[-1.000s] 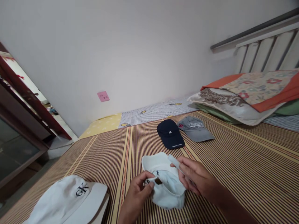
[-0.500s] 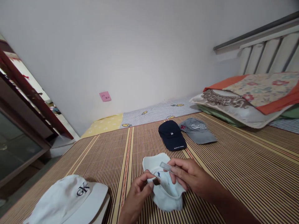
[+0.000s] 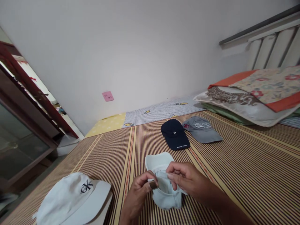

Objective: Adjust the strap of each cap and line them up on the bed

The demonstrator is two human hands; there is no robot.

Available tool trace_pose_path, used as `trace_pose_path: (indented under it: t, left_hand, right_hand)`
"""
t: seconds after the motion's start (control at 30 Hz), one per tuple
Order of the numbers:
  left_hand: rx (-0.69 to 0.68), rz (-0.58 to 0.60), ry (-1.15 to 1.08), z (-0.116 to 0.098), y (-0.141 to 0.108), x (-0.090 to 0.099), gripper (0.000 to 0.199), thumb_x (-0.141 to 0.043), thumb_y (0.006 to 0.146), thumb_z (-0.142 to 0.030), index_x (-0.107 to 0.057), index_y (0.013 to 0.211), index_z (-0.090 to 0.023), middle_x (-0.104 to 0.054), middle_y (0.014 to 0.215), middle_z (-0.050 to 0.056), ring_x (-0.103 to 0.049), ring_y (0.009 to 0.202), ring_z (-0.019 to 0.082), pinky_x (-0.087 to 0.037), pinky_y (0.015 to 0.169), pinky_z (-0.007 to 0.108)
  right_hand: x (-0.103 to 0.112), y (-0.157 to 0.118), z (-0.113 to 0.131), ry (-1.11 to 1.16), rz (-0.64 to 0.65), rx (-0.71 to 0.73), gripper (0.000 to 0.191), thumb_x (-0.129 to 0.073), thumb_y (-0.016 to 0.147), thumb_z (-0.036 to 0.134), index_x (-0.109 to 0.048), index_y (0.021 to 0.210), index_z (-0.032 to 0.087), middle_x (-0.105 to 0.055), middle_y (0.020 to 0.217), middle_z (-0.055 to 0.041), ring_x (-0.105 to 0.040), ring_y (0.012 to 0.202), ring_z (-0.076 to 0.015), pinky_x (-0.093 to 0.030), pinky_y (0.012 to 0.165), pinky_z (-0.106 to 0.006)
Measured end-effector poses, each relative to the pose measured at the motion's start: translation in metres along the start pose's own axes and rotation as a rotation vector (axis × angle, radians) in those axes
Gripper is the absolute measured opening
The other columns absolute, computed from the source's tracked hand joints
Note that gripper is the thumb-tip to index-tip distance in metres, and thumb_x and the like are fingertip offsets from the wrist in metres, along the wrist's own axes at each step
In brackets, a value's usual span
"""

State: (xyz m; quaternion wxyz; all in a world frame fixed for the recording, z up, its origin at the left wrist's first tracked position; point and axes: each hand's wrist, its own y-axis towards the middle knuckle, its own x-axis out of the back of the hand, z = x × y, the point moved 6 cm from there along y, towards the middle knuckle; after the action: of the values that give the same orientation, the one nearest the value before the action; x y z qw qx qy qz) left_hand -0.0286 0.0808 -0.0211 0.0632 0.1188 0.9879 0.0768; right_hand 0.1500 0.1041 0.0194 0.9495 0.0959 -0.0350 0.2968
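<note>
A pale blue baseball cap (image 3: pixel 167 201) lies on the striped mat, its brim pointing away from me. Over its back opening, my left hand (image 3: pixel 138 192) pinches a small brownish metal buckle (image 3: pixel 153 184) between thumb and fingers. Just to the right, my right hand (image 3: pixel 187 178) is closed in a pinch on the cap's light strap, mostly covered by the fingers. A white cap (image 3: pixel 67 198) with dark letters sits left of my hands. Farther off, a navy cap (image 3: pixel 175 134) and a grey cap (image 3: pixel 203 129) lie side by side.
The striped mat (image 3: pixel 112 150) covers the bed up to the wall. Pillows (image 3: pixel 264 115) with a floral orange-edged cover (image 3: pixel 269 86) are stacked at the right, below a radiator (image 3: pixel 274 47). At the left stand a glass-fronted cabinet (image 3: pixel 21 140) and a doorway.
The flat strap end that stuck out of my right hand is now tucked among its fingers. Both hands stay over the cap. The view has shifted slightly.
</note>
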Motion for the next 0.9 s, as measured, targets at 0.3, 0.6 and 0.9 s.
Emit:
trace_pose_path:
  t: [0.3,0.6,0.9]
  left_hand:
    - [0.056,-0.076,-0.252,0.01,0.008,-0.011,0.031,-0.084,0.079,-0.04,-0.065,0.073,-0.017,-0.054,0.074,-0.001,-0.046,0.071,0.013,-0.037,0.07,0.026]
    - [0.035,-0.08,-0.317,0.022,0.009,-0.009,0.036,-0.085,0.079,-0.046,-0.065,0.072,-0.017,-0.053,0.074,-0.001,-0.045,0.072,0.014,-0.039,0.07,0.026]
    - [0.039,-0.044,-0.358,0.013,0.01,-0.018,0.038,-0.083,0.079,-0.048,-0.065,0.071,-0.016,-0.053,0.072,0.0,-0.045,0.071,0.015,-0.038,0.071,0.027]
  right_hand:
    - [-0.001,-0.002,0.006,0.049,0.019,-0.002,0.03,-0.061,0.094,0.044,-0.061,0.08,0.017,-0.051,0.061,0.004,-0.044,0.058,-0.0114,-0.032,0.058,-0.026]
    - [-0.008,-0.001,0.001,0.054,0.06,-0.05,0.028,-0.061,0.092,0.042,-0.061,0.077,0.018,-0.049,0.06,0.0048,-0.041,0.055,-0.0107,-0.03,0.055,-0.026]
    - [-0.007,0.003,-0.006,-0.037,0.065,-0.068,0.023,-0.063,0.088,0.036,-0.065,0.077,0.016,-0.048,0.064,0.0039,-0.04,0.061,-0.0113,-0.028,0.057,-0.026]
